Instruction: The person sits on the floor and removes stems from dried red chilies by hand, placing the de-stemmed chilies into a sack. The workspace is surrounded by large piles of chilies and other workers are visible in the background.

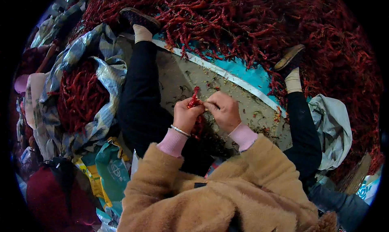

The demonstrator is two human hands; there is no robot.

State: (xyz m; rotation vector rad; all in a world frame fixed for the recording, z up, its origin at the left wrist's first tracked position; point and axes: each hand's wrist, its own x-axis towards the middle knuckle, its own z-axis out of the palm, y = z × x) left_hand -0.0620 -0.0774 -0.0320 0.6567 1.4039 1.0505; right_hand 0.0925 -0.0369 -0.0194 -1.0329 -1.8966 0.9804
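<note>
My left hand [186, 115], with a metal bangle at its wrist, grips a dried red chilli pepper [196, 95] whose wrinkled end sticks up above the fist. Close against it, my right hand [225, 110] pinches at the pepper's other end between thumb and forefinger; the pinched bit is too small to make out. Below both hands, more red chillies [199, 127] lie in shadow between my legs, partly hidden by my left hand. Loose stems and pale seeds [258, 118] are scattered over the floor [177, 69] around them.
A wide heap of red chillies [243, 16] spreads ahead and to the right, partly over a turquoise sheet [243, 72] with a white edge. On my left, an open woven sack [104, 116] holds chillies. A pale sack [334, 131] lies right; printed bags [112, 168] lie lower left.
</note>
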